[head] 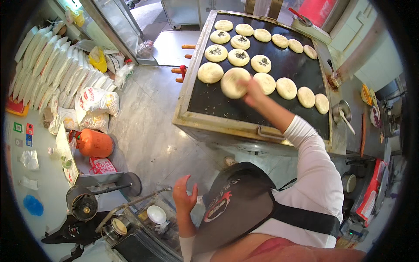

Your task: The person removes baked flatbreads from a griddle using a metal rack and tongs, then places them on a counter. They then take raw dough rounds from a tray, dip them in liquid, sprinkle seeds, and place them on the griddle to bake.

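Over the black griddle [216, 104] my right hand [253, 90] is at the edge of a round flatbread [233, 83], blurred by motion; its fingers are on the bread, but whether they grip it I cannot tell. More pale flatbreads lie in rows on the griddle, and several in the left rows bear dark seeds, such as one flatbread [261, 63] behind my hand. My left hand [185, 195] hangs in the air beside the dark apron [242, 203], away from the griddle, fingers apart and holding nothing.
A metal handle [270, 133] juts from the griddle's front edge. To its right stands a metal pot [341, 111] with a utensil. An orange gas cylinder [96, 143], a black fan [81, 203] and stacked white sacks [49, 62] are at the left. A white bowl [156, 214] sits below.
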### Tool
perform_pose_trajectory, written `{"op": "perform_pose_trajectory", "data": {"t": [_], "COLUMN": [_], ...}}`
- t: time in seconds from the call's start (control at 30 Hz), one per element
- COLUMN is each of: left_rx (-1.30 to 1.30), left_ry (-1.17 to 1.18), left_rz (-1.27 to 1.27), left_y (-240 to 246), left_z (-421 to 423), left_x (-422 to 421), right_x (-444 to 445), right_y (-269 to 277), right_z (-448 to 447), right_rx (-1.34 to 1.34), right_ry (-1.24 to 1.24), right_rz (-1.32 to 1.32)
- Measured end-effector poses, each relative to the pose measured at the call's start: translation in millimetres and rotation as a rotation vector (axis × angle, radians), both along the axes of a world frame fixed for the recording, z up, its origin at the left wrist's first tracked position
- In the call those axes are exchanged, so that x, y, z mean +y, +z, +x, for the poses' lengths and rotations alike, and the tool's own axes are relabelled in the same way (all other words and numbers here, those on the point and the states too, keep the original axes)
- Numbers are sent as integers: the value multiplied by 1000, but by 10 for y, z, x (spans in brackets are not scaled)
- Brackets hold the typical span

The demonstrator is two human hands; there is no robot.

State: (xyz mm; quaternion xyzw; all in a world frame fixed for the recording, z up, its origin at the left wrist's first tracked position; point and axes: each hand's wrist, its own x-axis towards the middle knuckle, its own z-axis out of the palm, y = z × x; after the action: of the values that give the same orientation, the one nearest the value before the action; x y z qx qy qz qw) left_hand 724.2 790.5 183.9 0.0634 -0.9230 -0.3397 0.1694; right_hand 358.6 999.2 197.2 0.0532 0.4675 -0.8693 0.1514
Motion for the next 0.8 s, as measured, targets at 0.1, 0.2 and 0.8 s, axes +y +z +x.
{"op": "perform_pose_trajectory", "data": {"t": [0.1,0.2,0.8], "left_rx": [-117,-210,272], "left_ry": [-33,-7,1716], "left_rz": [83,7,705], "left_y": [56,134,-632], "left_z": [-236,-338,3364], "left_x": [188,240,26], "right_x": [634,986,-589], "right_y": [89,-51,-513], "right_z": [-1066,-1858,-2159], "right_rx": [532,1016,1696], "right_ry": [-315,-480,307], "right_rz": [566,1073,1235]}}
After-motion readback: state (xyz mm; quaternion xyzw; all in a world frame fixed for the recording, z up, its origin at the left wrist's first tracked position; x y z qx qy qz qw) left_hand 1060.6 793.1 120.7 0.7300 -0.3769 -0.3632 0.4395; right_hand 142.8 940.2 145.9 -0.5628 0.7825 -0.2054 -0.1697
